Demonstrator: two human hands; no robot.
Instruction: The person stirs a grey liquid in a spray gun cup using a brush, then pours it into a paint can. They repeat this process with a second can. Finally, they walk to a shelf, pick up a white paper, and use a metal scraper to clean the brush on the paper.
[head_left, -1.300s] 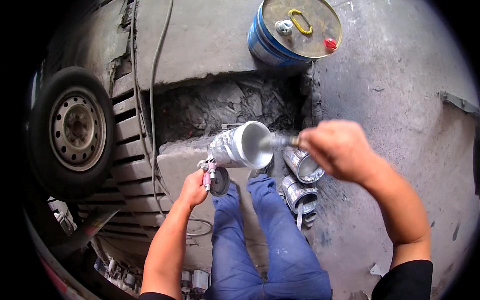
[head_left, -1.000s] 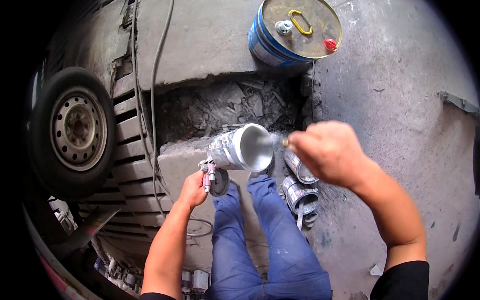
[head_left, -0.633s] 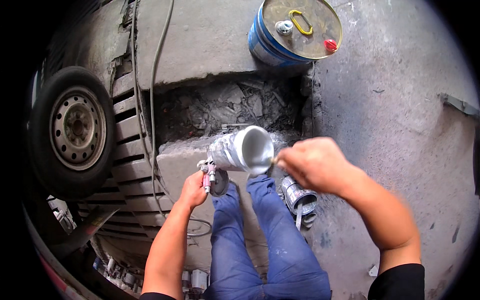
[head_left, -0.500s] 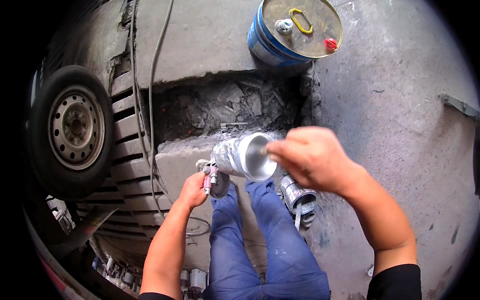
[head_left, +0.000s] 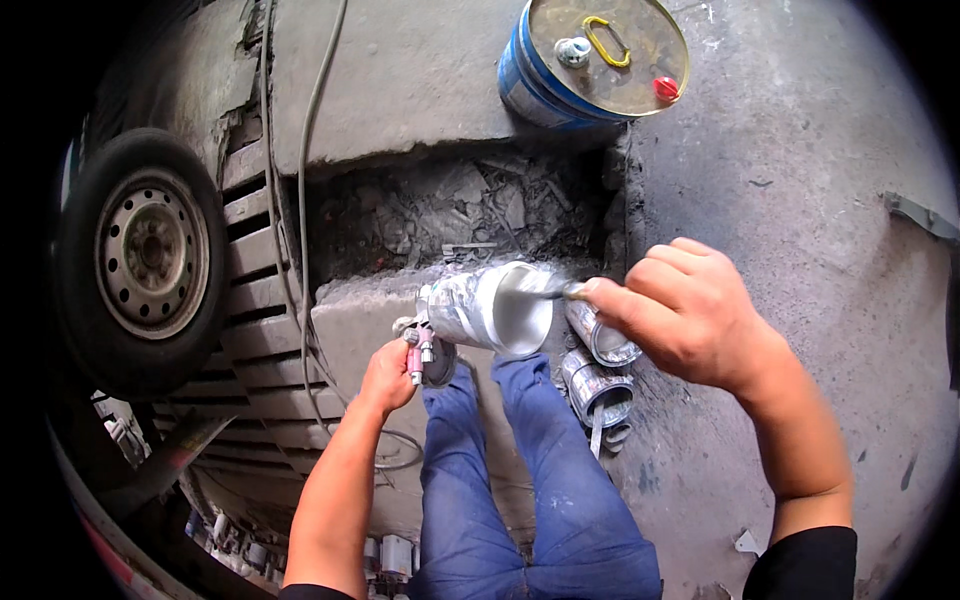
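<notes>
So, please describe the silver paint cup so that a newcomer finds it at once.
From the blue drum at the top, go down past the rubble pit. Just below, between the left hand and the right hand, is the tilted silver paint cup, mouth facing right. Unlike the two paint cans to its right, it has the right hand's tool pointing into its mouth.

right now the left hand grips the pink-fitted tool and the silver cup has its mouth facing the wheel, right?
Not quite: in the head view, the silver cup has its mouth facing the right hand, not the wheel. The left hand does grip the pink-fitted tool.
</notes>
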